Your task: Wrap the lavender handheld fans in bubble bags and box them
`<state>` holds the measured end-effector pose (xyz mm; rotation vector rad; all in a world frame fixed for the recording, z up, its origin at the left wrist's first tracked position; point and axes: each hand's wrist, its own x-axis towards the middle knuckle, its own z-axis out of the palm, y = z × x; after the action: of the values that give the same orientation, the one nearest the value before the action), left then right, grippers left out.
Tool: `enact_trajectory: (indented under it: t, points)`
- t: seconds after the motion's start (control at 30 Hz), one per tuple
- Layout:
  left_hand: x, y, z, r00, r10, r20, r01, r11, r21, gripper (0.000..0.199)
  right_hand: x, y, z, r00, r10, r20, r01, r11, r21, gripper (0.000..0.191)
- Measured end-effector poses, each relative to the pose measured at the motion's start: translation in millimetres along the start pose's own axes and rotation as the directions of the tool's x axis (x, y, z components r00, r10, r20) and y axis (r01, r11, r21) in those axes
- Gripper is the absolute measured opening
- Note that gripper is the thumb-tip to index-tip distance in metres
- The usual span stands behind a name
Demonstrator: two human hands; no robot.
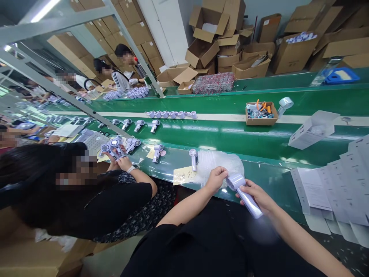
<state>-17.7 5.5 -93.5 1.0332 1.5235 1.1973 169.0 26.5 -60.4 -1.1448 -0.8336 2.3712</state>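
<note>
My right hand (pixel 256 194) is wrapped around the upper handle of a pale lilac handheld fan (pixel 250 203), tilted with its round head up and to the left. Beside the fan's head, my left hand (pixel 216 179) has thumb and fingers pinched together; whether they grip the head's edge or something small is hidden. Under both hands lies a pile of clear plastic bags (pixel 209 163) on the green worktop. A second handheld fan (pixel 193 158) lies just left of the bags, its handle over a yellow paper note (pixel 182 176) with handwriting.
On my left a co-worker (pixel 123 192) holds several fans. More fans (pixel 171 114) line the conveyor belt (pixel 219 117). Ahead right are a parts box (pixel 261 115), a standing fan (pixel 285 105) and an open white box (pixel 313 130). Stacked white cartons (pixel 340 184) border my right side.
</note>
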Motion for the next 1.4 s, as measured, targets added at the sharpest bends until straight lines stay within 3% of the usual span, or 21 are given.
enact_trajectory:
  t: [0.1,0.17,0.23,0.33,0.43,0.5,0.63,0.8,0.83,0.87,1.0,1.07,1.13,1.27,1.33,1.4]
  points:
    - [-6.1,4.6,-10.0,0.996,0.069,0.059,-0.071,0.997,0.022,0.018,-0.5,3.9,5.1,1.0,-0.018,-0.009,0.018,0.999,0.03,0.04]
    - [-9.6,9.6,-15.8,0.97,0.223,0.1,-0.239,0.95,0.2,0.013,-1.0,5.5,9.8,0.999,-0.019,-0.026,0.02,0.999,0.05,0.044]
    - [-11.4,16.5,-20.0,0.892,0.426,0.148,-0.449,0.805,0.389,0.013,-1.9,5.8,15.4,0.999,-0.014,-0.039,0.016,0.998,0.065,0.049]
    - [-12.0,28.8,-24.8,0.712,0.658,0.244,-0.661,0.511,0.55,0.017,-5.9,3.1,22.8,1.0,-0.017,0.004,0.016,0.995,0.1,0.051]
    - [-14.9,40.1,-31.2,0.576,0.719,0.389,-0.745,0.267,0.611,0.019,-13.4,-1.9,27.8,0.998,-0.06,0.021,0.057,0.988,0.147,0.049]
    - [-19.1,46.0,-34.2,0.542,0.714,0.444,-0.76,0.191,0.621,0.02,-18.8,-4.8,30.8,0.995,-0.091,-0.028,0.094,0.983,0.156,0.049]
    - [-24.0,54.3,-30.4,0.528,0.71,0.466,-0.769,0.166,0.618,0.022,-26.3,-6.4,37.8,0.991,-0.105,-0.088,0.118,0.98,0.159,0.042]
    - [-19.1,48.2,-30.2,0.447,0.678,0.584,-0.849,0.115,0.516,0.02,-29.9,-0.2,42.0,0.988,-0.102,-0.12,0.126,0.968,0.215,0.047]
    - [-18.0,44.3,-31.3,0.462,0.663,0.589,-0.848,0.135,0.513,0.021,-29.7,2.2,41.6,0.984,-0.096,-0.149,0.126,0.97,0.209,0.05]
    - [-17.0,40.2,-31.7,0.504,0.649,0.57,-0.83,0.18,0.528,0.021,-29.1,4.8,40.8,0.979,-0.089,-0.185,0.125,0.972,0.197,0.051]
    - [-9.2,30.7,-22.2,0.758,0.511,0.405,-0.643,0.479,0.597,0.018,-23.8,11.1,37.0,0.941,-0.09,-0.326,0.139,0.982,0.129,0.046]
    - [-2.9,31.5,-15.5,0.796,0.418,0.437,-0.605,0.542,0.584,0.018,-22.3,10.6,36.1,0.93,-0.119,-0.349,0.168,0.979,0.115,0.045]
    - [2.7,33.8,-12.0,0.768,0.399,0.501,-0.639,0.525,0.562,0.018,-22.6,9.0,36.3,0.936,-0.111,-0.333,0.159,0.98,0.12,0.045]
    - [0.3,38.7,-12.7,0.7,0.504,0.505,-0.712,0.438,0.55,0.022,-23.5,5.9,37.6,0.96,-0.055,-0.276,0.096,0.986,0.139,0.037]
    - [-8.6,41.1,-14.3,0.618,0.543,0.569,-0.78,0.334,0.529,0.023,-21.9,5.0,37.1,0.964,-0.047,-0.26,0.094,0.98,0.173,0.029]
    - [-18.5,41.9,-16.8,0.502,0.535,0.679,-0.857,0.202,0.474,0.022,-19.3,5.1,36.0,0.965,-0.04,-0.257,0.098,0.971,0.218,0.025]
